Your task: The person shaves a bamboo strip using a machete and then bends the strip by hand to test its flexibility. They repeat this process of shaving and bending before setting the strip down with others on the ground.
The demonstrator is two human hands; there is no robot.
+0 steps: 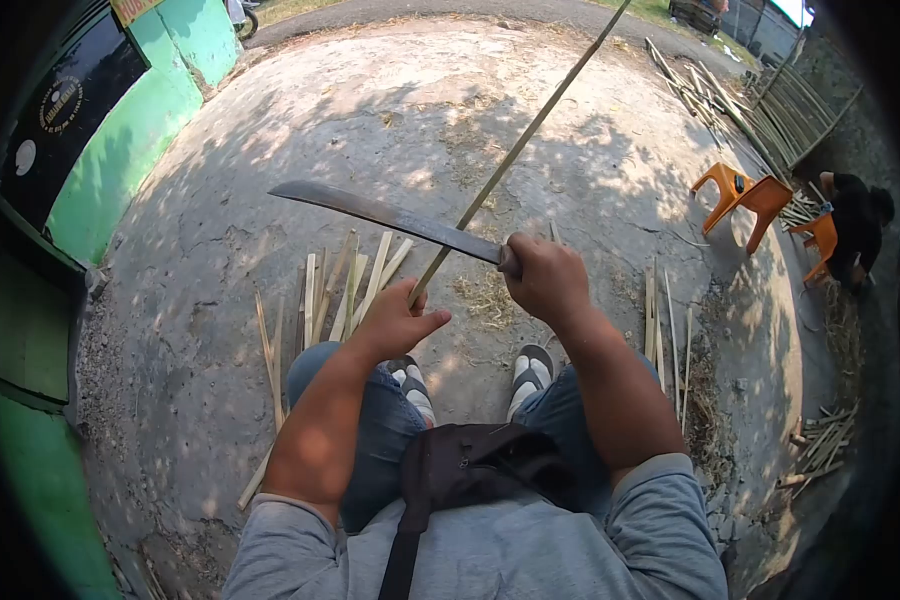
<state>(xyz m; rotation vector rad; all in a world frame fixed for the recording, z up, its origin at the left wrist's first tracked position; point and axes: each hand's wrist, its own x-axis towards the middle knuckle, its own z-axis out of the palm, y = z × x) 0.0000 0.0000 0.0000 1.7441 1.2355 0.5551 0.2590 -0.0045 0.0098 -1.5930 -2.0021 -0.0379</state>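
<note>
My left hand (395, 322) is closed around the lower end of a long, thin bamboo strip (515, 150), which slants up and away to the right. In my right hand (548, 275) I grip the handle of a machete (380, 215). Its long, dark blade points left and crosses the strip a little above my left hand, apparently against it. Split bamboo pieces (355, 285) lie on the ground beyond my left knee. More thin strips (660, 330) lie beside my right leg.
A person (855, 225) in dark clothes is at the right beside orange plastic chairs (745, 200). Bamboo poles (705, 95) and a slatted panel (795, 115) are behind. Cut pieces (825, 445) lie at lower right. A green wall (130, 150) bounds the left.
</note>
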